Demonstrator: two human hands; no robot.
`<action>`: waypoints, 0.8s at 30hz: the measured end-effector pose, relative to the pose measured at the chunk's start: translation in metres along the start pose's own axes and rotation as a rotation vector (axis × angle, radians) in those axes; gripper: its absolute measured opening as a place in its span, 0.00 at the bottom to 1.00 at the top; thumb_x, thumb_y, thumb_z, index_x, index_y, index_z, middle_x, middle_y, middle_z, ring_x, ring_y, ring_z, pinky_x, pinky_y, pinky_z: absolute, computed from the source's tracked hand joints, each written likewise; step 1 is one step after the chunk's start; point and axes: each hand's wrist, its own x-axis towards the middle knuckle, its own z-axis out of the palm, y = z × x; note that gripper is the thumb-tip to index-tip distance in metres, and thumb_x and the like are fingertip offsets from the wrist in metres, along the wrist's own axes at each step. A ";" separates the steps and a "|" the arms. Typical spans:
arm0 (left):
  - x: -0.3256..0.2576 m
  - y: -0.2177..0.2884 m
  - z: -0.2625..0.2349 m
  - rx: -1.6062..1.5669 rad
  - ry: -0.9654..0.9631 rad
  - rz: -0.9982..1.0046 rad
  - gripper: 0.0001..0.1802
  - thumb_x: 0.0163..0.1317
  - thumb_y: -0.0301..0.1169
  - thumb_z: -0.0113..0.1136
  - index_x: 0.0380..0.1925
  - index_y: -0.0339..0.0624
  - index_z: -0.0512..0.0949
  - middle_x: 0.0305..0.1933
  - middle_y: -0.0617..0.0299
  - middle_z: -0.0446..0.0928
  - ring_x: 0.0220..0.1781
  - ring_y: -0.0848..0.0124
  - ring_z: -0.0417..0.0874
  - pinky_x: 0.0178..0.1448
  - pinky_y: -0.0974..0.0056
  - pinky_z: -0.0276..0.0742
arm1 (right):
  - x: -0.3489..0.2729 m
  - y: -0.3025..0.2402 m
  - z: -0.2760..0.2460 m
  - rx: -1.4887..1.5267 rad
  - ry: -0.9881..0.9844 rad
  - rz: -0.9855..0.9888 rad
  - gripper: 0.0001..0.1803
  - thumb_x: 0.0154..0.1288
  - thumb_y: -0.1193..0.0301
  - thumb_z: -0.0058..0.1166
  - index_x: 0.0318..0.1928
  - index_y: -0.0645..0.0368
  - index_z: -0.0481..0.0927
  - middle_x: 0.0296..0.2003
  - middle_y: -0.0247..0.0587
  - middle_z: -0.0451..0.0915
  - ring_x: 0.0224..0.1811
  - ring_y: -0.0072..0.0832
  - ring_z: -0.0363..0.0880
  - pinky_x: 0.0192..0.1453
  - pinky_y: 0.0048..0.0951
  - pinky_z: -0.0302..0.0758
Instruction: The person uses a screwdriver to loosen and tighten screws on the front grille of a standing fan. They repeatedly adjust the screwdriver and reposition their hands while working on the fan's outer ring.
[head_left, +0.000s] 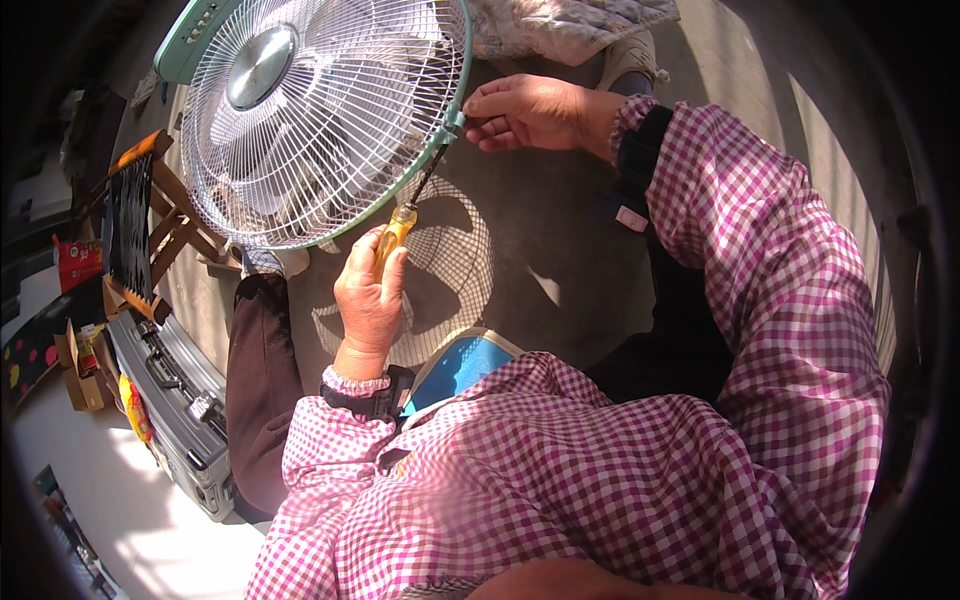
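Note:
A screwdriver [397, 232] with a clear yellow handle is in my left hand [368, 305], the fingers closed round the handle. Its dark shaft slants up and right to a green clip [453, 122] on the rim of a fan [325, 120]. The fan has a white wire grille, a green rim and a silvery round centre. My right hand [525, 112] is beside that clip, fingers bent and drawn together at the rim. Whatever they pinch, if anything, is too small to make out.
The fan's green control panel [195, 38] is at the upper left. To the left are a wooden folding stool [150, 225], a silver hard case [175, 410] and a small cardboard box [85, 370]. A blue seat edge [460, 368] shows below; patterned cloth [560, 28] lies beyond the fan.

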 end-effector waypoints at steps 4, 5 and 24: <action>-0.001 0.000 0.000 0.003 0.001 -0.003 0.18 0.61 0.28 0.65 0.51 0.34 0.76 0.49 0.50 0.81 0.49 0.58 0.85 0.53 0.62 0.79 | 0.004 0.006 -0.001 0.040 0.038 0.019 0.10 0.67 0.70 0.59 0.45 0.62 0.77 0.39 0.36 0.81 0.40 0.24 0.82 0.45 0.25 0.82; -0.001 0.000 0.000 0.007 0.001 -0.003 0.18 0.61 0.28 0.65 0.51 0.34 0.76 0.49 0.50 0.81 0.49 0.58 0.85 0.53 0.62 0.79 | 0.005 0.007 0.000 0.067 0.043 0.022 0.11 0.67 0.70 0.59 0.45 0.62 0.77 0.39 0.35 0.81 0.40 0.24 0.82 0.45 0.25 0.82; 0.001 0.003 -0.002 0.031 0.022 0.031 0.17 0.61 0.29 0.65 0.50 0.36 0.76 0.47 0.51 0.81 0.47 0.57 0.85 0.51 0.62 0.80 | -0.007 0.000 0.024 -0.139 0.193 -0.045 0.12 0.67 0.66 0.56 0.43 0.63 0.77 0.37 0.37 0.80 0.39 0.25 0.80 0.47 0.27 0.79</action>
